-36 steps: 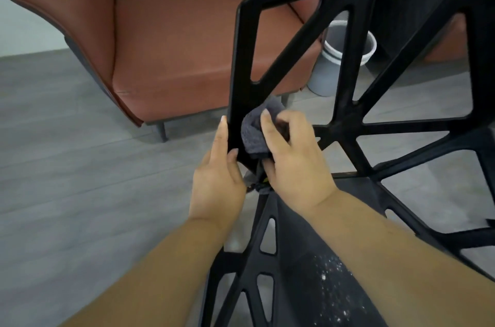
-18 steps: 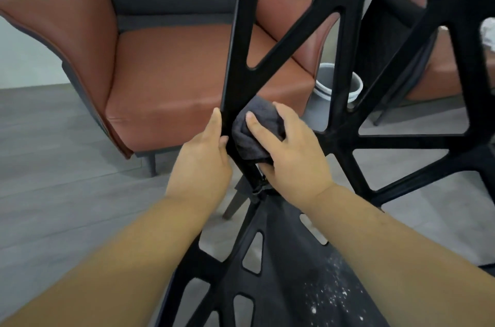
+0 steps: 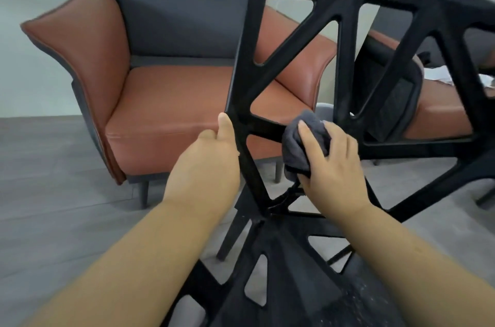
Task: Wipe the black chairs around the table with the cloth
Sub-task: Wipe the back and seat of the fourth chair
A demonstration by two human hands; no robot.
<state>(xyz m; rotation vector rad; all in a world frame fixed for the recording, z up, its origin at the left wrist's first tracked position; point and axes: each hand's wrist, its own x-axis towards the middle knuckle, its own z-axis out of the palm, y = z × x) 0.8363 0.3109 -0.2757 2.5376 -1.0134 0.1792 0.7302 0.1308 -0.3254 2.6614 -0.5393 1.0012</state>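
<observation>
A black plastic chair (image 3: 242, 77) with triangular cut-outs fills the middle and right of the view, its backrest towards me. My left hand (image 3: 211, 158) holds the left edge strut of the backrest, thumb up along it and fingers hidden behind. My right hand (image 3: 332, 163) grips a bunched dark grey cloth (image 3: 297, 144) and presses it against a cross strut of the backrest, just right of the left hand. White specks dot the chair seat (image 3: 356, 297) at the bottom right.
A rust-orange and dark grey armchair (image 3: 166, 101) stands close behind the chair on the grey floor (image 3: 53, 192). A second orange seat (image 3: 439, 112) with a black mesh chair (image 3: 388, 101) before it lies to the right. A wall runs behind.
The view has tilted up, showing more of the armchair. My right hand has slid the cloth to the right along the strut, away from my left hand, which stays on the edge.
</observation>
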